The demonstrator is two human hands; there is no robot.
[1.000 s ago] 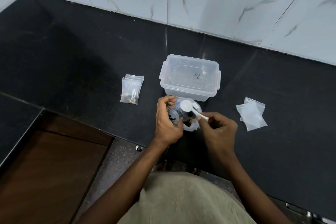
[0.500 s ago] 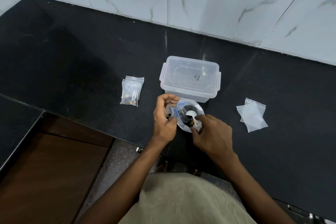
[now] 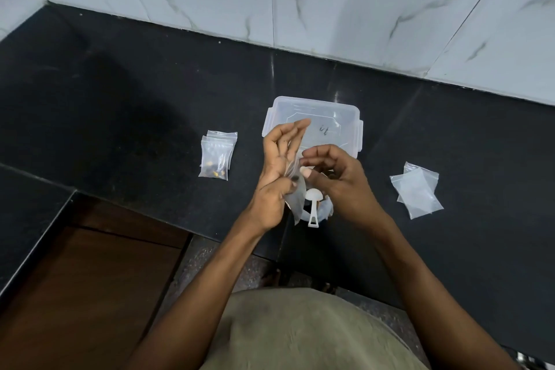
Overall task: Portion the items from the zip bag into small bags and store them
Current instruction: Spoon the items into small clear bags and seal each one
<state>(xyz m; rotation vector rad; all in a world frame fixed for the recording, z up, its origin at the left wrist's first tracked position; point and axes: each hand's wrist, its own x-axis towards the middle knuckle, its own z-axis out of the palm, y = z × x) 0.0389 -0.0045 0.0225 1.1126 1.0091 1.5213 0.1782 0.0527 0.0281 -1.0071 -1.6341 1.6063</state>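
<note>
My left hand (image 3: 277, 171) holds a small clear bag (image 3: 295, 200) with a few dark items in it, thumb pressing it against the palm, fingers pointing up. My right hand (image 3: 339, 182) is curled beside it, its thumb and forefinger pinching the bag's top edge. Below the hands, a white plastic scoop (image 3: 313, 204) rests in the open zip bag (image 3: 327, 210) on the black counter; the hands hide most of that bag. A pile of filled small bags (image 3: 216, 158) lies to the left. To the right lies a pile of empty small bags (image 3: 417, 191).
A clear plastic box with its lid on (image 3: 333, 116) stands just behind the hands. The black counter (image 3: 120, 105) ends at a marble wall at the back and a front edge close to my body. A lower brown surface (image 3: 90, 279) lies at the left front.
My right hand has let go of the scoop, which now lies in the zip bag. Both hands have risen with the small bag, and my right fingers have moved to its top.
</note>
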